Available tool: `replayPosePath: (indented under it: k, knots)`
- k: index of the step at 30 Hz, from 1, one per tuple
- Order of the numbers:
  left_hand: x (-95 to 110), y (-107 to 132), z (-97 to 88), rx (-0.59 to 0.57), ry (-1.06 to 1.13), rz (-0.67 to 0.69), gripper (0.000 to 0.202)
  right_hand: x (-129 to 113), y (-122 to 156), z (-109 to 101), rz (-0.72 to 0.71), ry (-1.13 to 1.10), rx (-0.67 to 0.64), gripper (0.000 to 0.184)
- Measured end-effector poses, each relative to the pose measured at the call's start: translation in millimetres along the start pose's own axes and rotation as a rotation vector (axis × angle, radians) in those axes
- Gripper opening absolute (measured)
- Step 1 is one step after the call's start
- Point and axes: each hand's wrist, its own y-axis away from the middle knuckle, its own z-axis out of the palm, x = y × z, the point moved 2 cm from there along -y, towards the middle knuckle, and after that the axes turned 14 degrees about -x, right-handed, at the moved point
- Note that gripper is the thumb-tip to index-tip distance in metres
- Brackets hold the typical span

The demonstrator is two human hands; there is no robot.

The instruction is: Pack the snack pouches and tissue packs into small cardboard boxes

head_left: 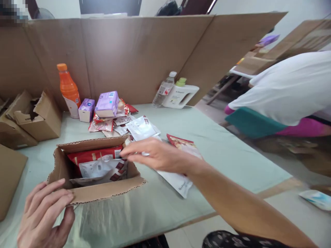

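Note:
An open cardboard box [108,194] stands on the table in front of me. Inside it, a red packet [90,155] leans at the back, with a white pouch [103,169] bearing brown pictures in front. My left hand [46,210] grips the box's near left corner, fingers over the rim and thumb outside. Over the box's right end, my right hand [152,155] has its fingertips closed at the white pouch's upper right corner; the exact contact is partly hidden. Beneath and beside the right forearm lie another white pouch [177,182] and a red-topped packet [184,144].
Behind the box are snack packets [102,124], purple packs [106,103] and an orange bottle [69,91]. A clear bottle [165,89] and a white jug [178,96] stand by the cardboard screen [144,51]. Open boxes [43,117] sit left. Another person [292,86] is at right.

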Motion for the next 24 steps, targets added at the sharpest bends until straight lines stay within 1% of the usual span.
replayPosePath:
  k: [1,2,3,4,5,7,9,11,14,17,20,22,24]
  knots:
    - [-0.9,1.1,0.9,0.008,0.007,-0.016,0.026,10.1,18.7,-7.2,0.079,-0.017,0.104,0.033]
    - [-1.6,2.3,2.2,0.016,0.016,-0.034,0.028,21.3,37.6,-12.3,0.179,-0.023,0.178,0.034]
    - [-2.2,3.3,3.7,0.025,0.027,-0.050,0.028,33.3,55.6,-14.8,0.292,-0.023,0.213,0.036]
    - [-2.6,4.1,5.3,0.036,0.039,-0.067,0.028,45.7,72.1,-14.3,0.403,-0.013,0.207,0.038]
    - [-2.7,4.5,6.8,0.044,0.051,-0.085,0.028,58.0,86.3,-11.1,0.500,0.009,0.174,0.040]
    - [-2.0,4.0,9.1,0.061,0.072,-0.117,0.027,81.9,107.0,2.1,0.652,0.088,0.065,0.045]
    - [-0.1,1.8,9.5,0.070,0.074,-0.134,0.026,103.2,117.1,19.9,0.751,0.204,-0.025,0.046]
    - [3.1,-1.1,7.8,0.069,0.051,-0.123,0.026,120.5,118.7,37.0,0.825,0.327,-0.066,0.042]
    - [8.8,-3.4,2.4,0.049,-0.004,-0.089,0.025,137.2,112.4,52.9,0.895,0.443,-0.080,0.038]
    - [14.0,-2.0,-2.7,0.007,-0.040,-0.075,0.025,147.4,104.8,56.4,0.928,0.441,-0.119,0.046]
    - [18.0,0.3,-5.0,-0.009,-0.052,-0.078,0.025,153.7,100.9,56.2,0.894,0.403,-0.152,0.048]
    - [19.8,0.7,-5.4,-0.007,-0.057,-0.078,0.025,155.6,101.0,58.4,0.859,0.420,-0.111,0.045]
    - [20.7,0.3,-5.5,-0.004,-0.061,-0.080,0.025,155.7,102.6,65.6,0.816,0.465,-0.059,0.042]
